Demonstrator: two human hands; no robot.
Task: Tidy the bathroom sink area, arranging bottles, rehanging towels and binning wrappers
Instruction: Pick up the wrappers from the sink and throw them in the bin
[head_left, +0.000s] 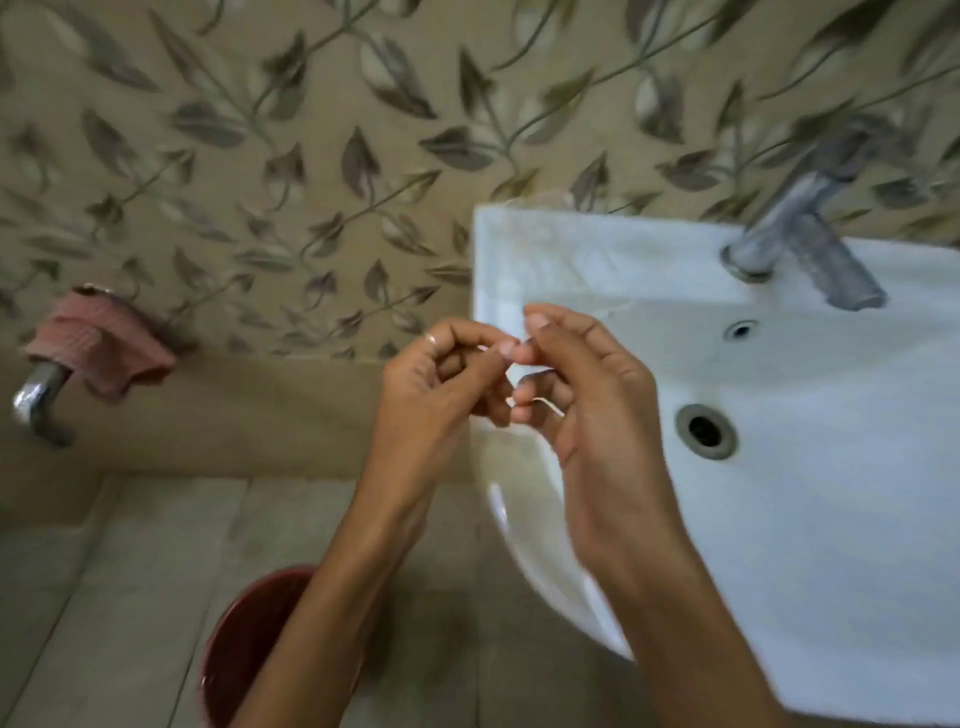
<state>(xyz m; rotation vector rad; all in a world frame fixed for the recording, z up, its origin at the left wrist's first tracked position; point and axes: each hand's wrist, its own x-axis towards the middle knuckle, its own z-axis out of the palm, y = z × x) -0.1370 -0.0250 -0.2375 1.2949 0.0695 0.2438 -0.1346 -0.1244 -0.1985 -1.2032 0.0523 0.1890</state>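
My left hand (441, 384) and my right hand (587, 395) meet over the left rim of the white sink (831, 519). Their fingertips pinch together on a small, thin, pale scrap (543, 402) that looks like a clear wrapper; motion blur and my fingers hide most of it. Only a narrow light edge shows under my right fingers. A ring sits on one left finger. A faint, thin, clear strand or film (537, 196) lies at the sink's back left corner by the wall.
A dark red bin (244, 644) stands on the tiled floor below my left forearm. A pink cloth (104, 338) hangs over a wall tap (36, 400) at the left. The sink's metal faucet (800, 244) and drain (706, 431) are at the right.
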